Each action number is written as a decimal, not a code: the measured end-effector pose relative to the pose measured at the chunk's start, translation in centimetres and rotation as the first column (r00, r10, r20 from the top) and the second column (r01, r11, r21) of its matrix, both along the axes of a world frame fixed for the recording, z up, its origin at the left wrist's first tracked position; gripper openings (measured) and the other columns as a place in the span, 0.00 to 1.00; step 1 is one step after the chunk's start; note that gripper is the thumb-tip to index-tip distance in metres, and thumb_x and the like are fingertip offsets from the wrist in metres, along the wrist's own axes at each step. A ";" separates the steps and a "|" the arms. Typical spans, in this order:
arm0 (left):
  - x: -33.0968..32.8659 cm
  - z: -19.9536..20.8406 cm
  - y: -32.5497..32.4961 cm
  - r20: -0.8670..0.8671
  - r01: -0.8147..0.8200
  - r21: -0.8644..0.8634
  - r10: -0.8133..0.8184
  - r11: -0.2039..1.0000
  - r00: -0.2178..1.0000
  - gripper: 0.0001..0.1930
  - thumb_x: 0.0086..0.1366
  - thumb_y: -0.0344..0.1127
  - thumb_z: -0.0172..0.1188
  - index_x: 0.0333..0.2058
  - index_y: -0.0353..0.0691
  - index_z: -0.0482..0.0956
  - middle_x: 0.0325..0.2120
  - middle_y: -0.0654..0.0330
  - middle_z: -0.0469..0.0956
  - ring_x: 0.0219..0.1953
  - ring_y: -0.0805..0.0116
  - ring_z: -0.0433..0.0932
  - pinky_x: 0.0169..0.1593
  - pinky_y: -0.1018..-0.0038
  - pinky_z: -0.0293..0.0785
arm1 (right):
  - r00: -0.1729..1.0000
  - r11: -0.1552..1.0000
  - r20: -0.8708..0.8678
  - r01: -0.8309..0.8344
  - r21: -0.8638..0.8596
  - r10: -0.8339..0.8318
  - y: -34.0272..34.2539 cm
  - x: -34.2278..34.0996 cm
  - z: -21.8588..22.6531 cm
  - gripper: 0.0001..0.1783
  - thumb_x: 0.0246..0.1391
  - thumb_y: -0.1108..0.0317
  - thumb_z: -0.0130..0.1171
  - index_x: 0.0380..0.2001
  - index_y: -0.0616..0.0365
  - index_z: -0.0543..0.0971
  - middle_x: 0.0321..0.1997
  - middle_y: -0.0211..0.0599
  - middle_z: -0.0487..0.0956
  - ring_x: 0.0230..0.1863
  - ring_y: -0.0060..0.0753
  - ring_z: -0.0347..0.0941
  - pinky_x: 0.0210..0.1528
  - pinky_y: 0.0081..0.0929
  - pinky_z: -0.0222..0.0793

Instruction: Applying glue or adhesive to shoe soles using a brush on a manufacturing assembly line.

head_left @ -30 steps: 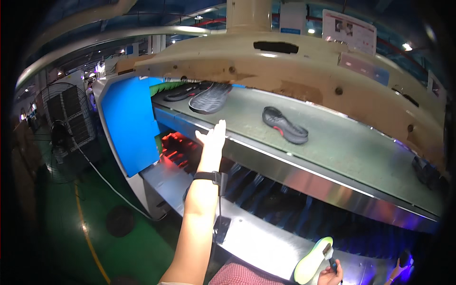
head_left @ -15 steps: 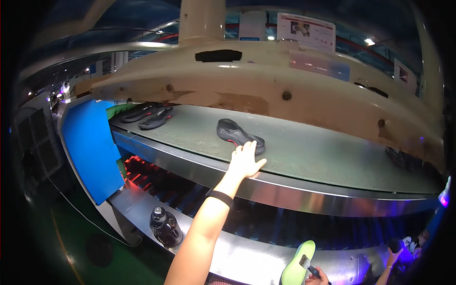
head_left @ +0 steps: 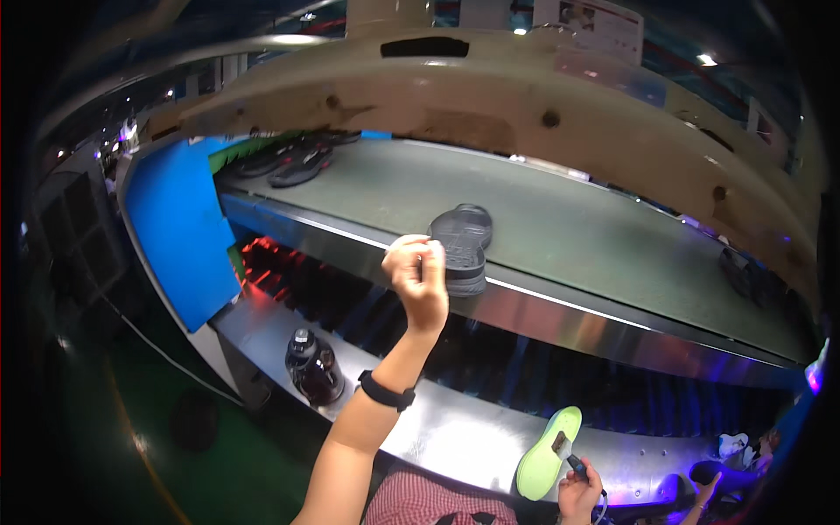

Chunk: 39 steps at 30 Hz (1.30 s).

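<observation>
Factory hall with a green floor [head_left: 105, 437], and most of the view is a conveyor machine with a beige hood [head_left: 490, 101] and a greenish belt [head_left: 560, 236]. Left hand [head_left: 418, 273] has its fingers closed in a pinch on the near side of a black shoe sole [head_left: 461, 241], which sits right at the belt's front edge, one end sticking out past the metal lip. Can't really tell if the other end touches the belt. Right hand [head_left: 579, 496] is down low, fingers wrapped around the dark handle of a brush [head_left: 575, 465], bristles over a yellow-green sole [head_left: 540, 465] by the steel ledge [head_left: 472, 442]. More black soles [head_left: 299, 166] lie at the belt's far left, and a dark bottle [head_left: 315, 372] stands on the ledge, left of the forearm with the black wristband [head_left: 385, 394].
</observation>
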<state>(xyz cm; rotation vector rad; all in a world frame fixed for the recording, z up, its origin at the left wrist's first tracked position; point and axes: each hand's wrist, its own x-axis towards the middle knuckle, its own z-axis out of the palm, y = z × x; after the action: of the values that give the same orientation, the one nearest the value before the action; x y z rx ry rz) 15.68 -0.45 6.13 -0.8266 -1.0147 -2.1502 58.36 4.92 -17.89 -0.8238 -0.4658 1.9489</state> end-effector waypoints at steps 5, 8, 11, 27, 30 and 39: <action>-0.4 -2.7 -7.1 0.503 0.923 0.286 -0.860 0.258 0.085 0.23 0.58 0.32 0.53 0.52 0.33 0.67 0.40 0.53 0.76 0.44 0.61 0.77 0.47 0.64 0.77 | 0.999 0.999 -0.043 -0.034 -0.019 0.033 -0.4 -0.3 0.8 0.14 0.57 0.61 0.53 0.44 0.51 0.78 0.26 0.26 0.80 0.27 0.26 0.75 0.27 0.27 0.70; 1.8 -5.7 -12.4 0.375 0.968 0.189 -0.923 0.167 0.086 0.30 0.56 0.32 0.54 0.57 0.26 0.61 0.50 0.47 0.73 0.51 0.59 0.76 0.56 0.64 0.73 | 0.997 0.999 -0.060 -0.044 -0.013 0.043 -0.6 0.2 1.4 0.15 0.58 0.61 0.51 0.45 0.50 0.78 0.27 0.27 0.80 0.28 0.26 0.76 0.27 0.27 0.70; 6.6 -10.9 -19.2 0.457 0.936 0.301 -0.889 0.181 0.025 0.41 0.50 0.35 0.57 0.62 0.26 0.55 0.58 0.44 0.66 0.57 0.55 0.71 0.64 0.63 0.61 | 1.000 1.000 -0.008 0.006 0.019 -0.005 -0.6 1.0 1.8 0.15 0.58 0.60 0.51 0.47 0.50 0.76 0.31 0.28 0.80 0.28 0.24 0.76 0.26 0.24 0.70; 14.6 -19.7 -23.3 0.327 0.764 0.594 -0.793 -0.250 -0.514 0.56 0.51 0.66 0.61 0.63 0.24 0.51 0.58 0.33 0.61 0.57 0.43 0.68 0.58 0.55 0.69 | 0.997 0.999 -0.072 -0.026 0.025 0.028 -1.4 -0.3 3.2 0.15 0.57 0.61 0.52 0.46 0.51 0.77 0.32 0.31 0.81 0.30 0.27 0.76 0.31 0.26 0.71; 13.9 -22.8 -21.6 0.483 0.752 0.606 -0.630 -0.260 -0.608 0.46 0.52 0.48 0.59 0.62 0.24 0.52 0.58 0.33 0.60 0.58 0.40 0.67 0.60 0.52 0.66 | 0.996 0.998 -0.065 -0.050 0.047 0.053 -1.6 -0.8 3.1 0.15 0.56 0.61 0.52 0.45 0.53 0.77 0.33 0.32 0.81 0.30 0.28 0.75 0.33 0.27 0.71; 16.8 -24.2 -15.0 0.782 0.931 0.362 -0.560 0.047 -0.275 0.31 0.57 0.48 0.55 0.52 0.33 0.58 0.49 0.46 0.61 0.50 0.49 0.63 0.53 0.56 0.58 | 0.949 0.966 -0.197 -0.258 -0.031 0.247 -3.1 -3.0 1.7 0.21 0.56 0.65 0.54 0.53 0.56 0.70 0.48 0.41 0.74 0.46 0.38 0.69 0.49 0.38 0.67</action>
<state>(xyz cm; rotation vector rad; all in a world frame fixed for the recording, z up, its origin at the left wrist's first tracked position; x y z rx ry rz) 32.49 -15.43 -18.12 -0.6967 -1.7532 -4.0048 55.40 1.86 -16.17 -0.6263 -0.4179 2.2627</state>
